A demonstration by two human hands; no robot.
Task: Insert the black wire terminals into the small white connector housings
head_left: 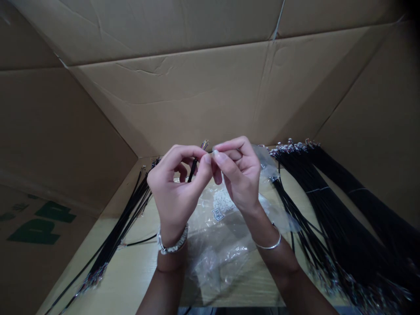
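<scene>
My left hand (pixel 177 190) is curled around a short black sheathed cable (pixel 193 169), whose thin coloured wire ends (pixel 205 145) stick up beyond my fingers. My right hand (pixel 238 173) pinches a small pale piece (pixel 215 153) between thumb and forefinger, close to those wire ends. The piece is mostly hidden by my fingertips, and it looks like a small connector. Both hands are held up above a transparent plastic bag (pixel 219 249) of small white parts (pixel 223 201). A metal bangle circles each wrist.
Large bundles of black cables (pixel 348 223) lie at the right, with a smaller bundle (pixel 126 223) at the left. All rest on a light wooden surface (pixel 138 267). Tall cardboard panels (pixel 164 92) rise behind and beside it, with green printing (pixel 41 227) at the left.
</scene>
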